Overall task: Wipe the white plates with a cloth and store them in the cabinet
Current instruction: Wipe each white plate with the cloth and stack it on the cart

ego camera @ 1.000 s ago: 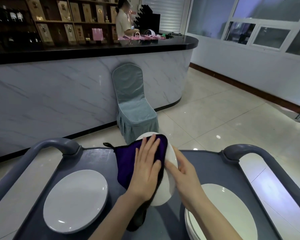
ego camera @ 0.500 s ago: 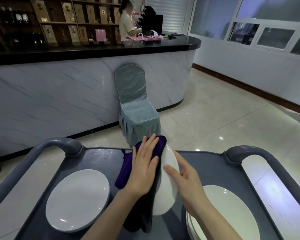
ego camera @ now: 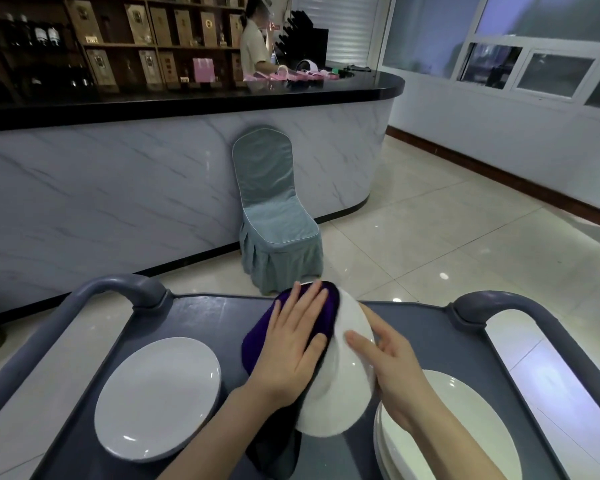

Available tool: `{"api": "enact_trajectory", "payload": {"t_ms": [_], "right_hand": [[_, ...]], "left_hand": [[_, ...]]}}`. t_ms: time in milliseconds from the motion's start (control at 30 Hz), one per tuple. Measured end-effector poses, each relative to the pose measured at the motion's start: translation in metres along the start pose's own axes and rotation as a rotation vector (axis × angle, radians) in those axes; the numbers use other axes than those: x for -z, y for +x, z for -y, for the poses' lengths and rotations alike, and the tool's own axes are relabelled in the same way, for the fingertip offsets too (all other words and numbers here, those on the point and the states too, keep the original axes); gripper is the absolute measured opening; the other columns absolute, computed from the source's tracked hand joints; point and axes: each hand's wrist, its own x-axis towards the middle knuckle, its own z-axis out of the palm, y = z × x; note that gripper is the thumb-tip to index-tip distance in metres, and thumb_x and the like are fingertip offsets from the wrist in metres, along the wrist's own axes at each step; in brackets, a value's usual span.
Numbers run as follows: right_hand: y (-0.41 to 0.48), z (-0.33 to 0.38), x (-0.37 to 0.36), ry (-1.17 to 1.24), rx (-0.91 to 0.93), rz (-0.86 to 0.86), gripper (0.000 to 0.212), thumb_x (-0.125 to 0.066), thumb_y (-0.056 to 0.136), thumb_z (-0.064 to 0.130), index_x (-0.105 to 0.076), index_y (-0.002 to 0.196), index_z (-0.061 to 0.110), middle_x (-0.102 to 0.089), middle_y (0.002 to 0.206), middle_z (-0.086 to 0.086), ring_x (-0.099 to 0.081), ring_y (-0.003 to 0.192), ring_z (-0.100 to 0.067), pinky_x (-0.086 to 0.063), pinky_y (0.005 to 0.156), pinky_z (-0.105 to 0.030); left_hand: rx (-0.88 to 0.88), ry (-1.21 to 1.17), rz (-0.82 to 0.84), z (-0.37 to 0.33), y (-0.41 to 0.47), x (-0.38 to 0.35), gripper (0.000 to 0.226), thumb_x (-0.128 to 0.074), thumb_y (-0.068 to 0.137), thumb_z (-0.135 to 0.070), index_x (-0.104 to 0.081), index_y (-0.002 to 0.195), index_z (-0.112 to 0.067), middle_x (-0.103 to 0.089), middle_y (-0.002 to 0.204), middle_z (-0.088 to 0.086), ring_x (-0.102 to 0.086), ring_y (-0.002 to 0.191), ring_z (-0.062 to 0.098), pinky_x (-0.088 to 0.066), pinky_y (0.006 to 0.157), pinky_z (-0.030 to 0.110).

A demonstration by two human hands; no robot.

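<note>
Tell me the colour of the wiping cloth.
A deep purple fabric cloth, shown best in the head view.

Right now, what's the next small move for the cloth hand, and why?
Probably slide the left hand and purple cloth down the plate toward its lower edge. The flat hand presses the cloth on the tilted plate's upper part, and the right hand holds the rim, so it looks braced for a stroke.

Dim, bluish indoor light. Daylight enters through the windows [ego camera: 534,67] at right; ceiling lamps glint on the glossy floor tiles [ego camera: 444,276]. Wide-angle bending curves the edges; the distant shelves [ego camera: 118,39] look soft.
</note>
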Motion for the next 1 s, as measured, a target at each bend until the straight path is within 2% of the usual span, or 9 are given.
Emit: {"api": "enact_trajectory", "payload": {"t_ms": [67,167,300,433,500,600,700,867,1000], "right_hand": [[0.000,-0.003,-0.003,-0.012,-0.008,0.027,0.043,-0.059,0.097,0.006,-0.060,0.135,0.025,-0.065,0.133,-0.002,-0.059,0.126,-0.024,-0.046,0.105,-0.044],[-0.001,-0.002,-0.001,0.009,-0.034,0.025,0.042,-0.059,0.096,0.006,-0.061,0.134,0.023,-0.066,0.131,-0.006,-0.061,0.124,-0.027,-0.047,0.105,-0.046],[-0.002,0.007,0.010,0.059,-0.043,0.003,0.039,-0.065,0.092,0.014,-0.064,0.131,0.024,-0.067,0.129,-0.007,-0.064,0.120,-0.027,-0.055,0.092,-0.033],[-0.006,0.013,0.022,0.091,-0.064,-0.026,0.042,-0.066,0.089,0.021,-0.064,0.130,0.028,-0.068,0.128,-0.006,-0.066,0.116,-0.027,-0.056,0.084,-0.031],[-0.008,0.012,0.021,0.086,-0.082,-0.013,0.043,-0.066,0.088,0.021,-0.063,0.130,0.028,-0.068,0.129,-0.005,-0.066,0.116,-0.027,-0.056,0.083,-0.031],[-0.008,0.009,0.012,0.060,-0.110,0.025,0.043,-0.067,0.091,0.013,-0.063,0.132,0.024,-0.068,0.129,-0.004,-0.066,0.117,-0.025,-0.056,0.084,-0.029],[-0.003,0.010,0.007,0.049,-0.124,0.018,0.042,-0.063,0.092,0.008,-0.063,0.132,0.021,-0.068,0.128,-0.006,-0.065,0.117,-0.027,-0.055,0.089,-0.035],[0.008,0.024,0.019,0.191,-0.084,-0.110,0.040,-0.065,0.086,0.015,-0.068,0.124,0.025,-0.071,0.121,-0.009,-0.071,0.102,-0.023,-0.058,0.074,-0.031],[0.026,0.016,0.017,0.303,-0.027,-0.316,0.036,-0.055,0.097,0.012,-0.063,0.129,0.027,-0.070,0.123,-0.002,-0.069,0.105,-0.018,-0.059,0.081,-0.034]], "left_hand": [[-0.121,0.091,0.072,-0.007,0.009,0.001,0.054,-0.025,0.102,-0.034,-0.017,0.155,-0.033,-0.009,0.162,-0.020,0.002,0.151,0.010,-0.005,0.121,0.050],[-0.138,0.083,0.108,-0.003,0.014,0.003,0.053,-0.026,0.103,-0.035,-0.016,0.155,-0.036,-0.008,0.161,-0.023,0.000,0.150,0.006,-0.005,0.121,0.045],[0.074,-0.106,-0.029,0.014,-0.004,0.000,0.056,-0.034,0.102,-0.028,-0.016,0.154,-0.035,-0.010,0.161,-0.023,-0.004,0.149,0.003,-0.012,0.123,0.044],[0.282,-0.324,-0.071,0.025,-0.036,-0.012,0.063,-0.036,0.096,-0.020,-0.014,0.153,-0.039,-0.010,0.158,-0.031,-0.004,0.148,-0.002,-0.012,0.123,0.044],[0.259,-0.302,-0.056,0.022,-0.033,-0.012,0.064,-0.035,0.097,-0.020,-0.012,0.152,-0.041,-0.007,0.158,-0.033,-0.001,0.148,-0.002,-0.008,0.124,0.043],[0.102,-0.124,0.006,0.013,-0.011,-0.004,0.059,-0.033,0.101,-0.025,-0.010,0.153,-0.039,-0.004,0.160,-0.027,0.003,0.149,0.001,-0.003,0.123,0.038],[0.025,-0.054,0.055,0.013,0.004,0.006,0.055,-0.031,0.102,-0.028,-0.011,0.153,-0.037,-0.005,0.161,-0.024,0.004,0.149,-0.001,-0.002,0.122,0.032],[0.268,-0.314,-0.111,0.022,-0.033,-0.003,0.060,-0.033,0.096,-0.017,-0.015,0.153,-0.026,-0.011,0.162,-0.015,-0.005,0.149,0.002,-0.010,0.124,0.041],[0.265,-0.172,-0.096,-0.003,-0.063,-0.049,0.063,-0.029,0.096,-0.022,-0.003,0.153,-0.029,0.005,0.161,-0.024,0.009,0.148,0.001,0.005,0.122,0.036]]}}
